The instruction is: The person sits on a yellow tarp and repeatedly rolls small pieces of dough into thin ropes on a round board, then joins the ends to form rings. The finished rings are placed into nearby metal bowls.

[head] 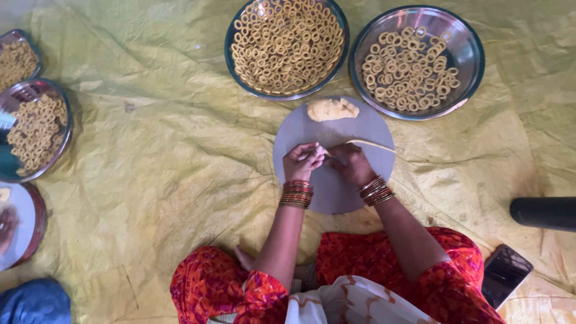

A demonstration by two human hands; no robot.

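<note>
Now dough strand (369, 144) between hands (329, 161), on board (336, 192).

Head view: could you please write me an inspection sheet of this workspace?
Surface: crinkled yellow sheet covers the floor; a round grey board lies on it.
Job's things: dough lump at the board's far edge; thin dough rope running from the hands; two steel bowls of dough rings beyond the board.
Clutter: dark phone and black cylinder to the right.
Grippers: left hand and right hand meet over the board, pinching the rope.
Cables: nothing seen.
Surroundings: more ring-filled plates at left; another person's blue sleeve in the corner.
</note>
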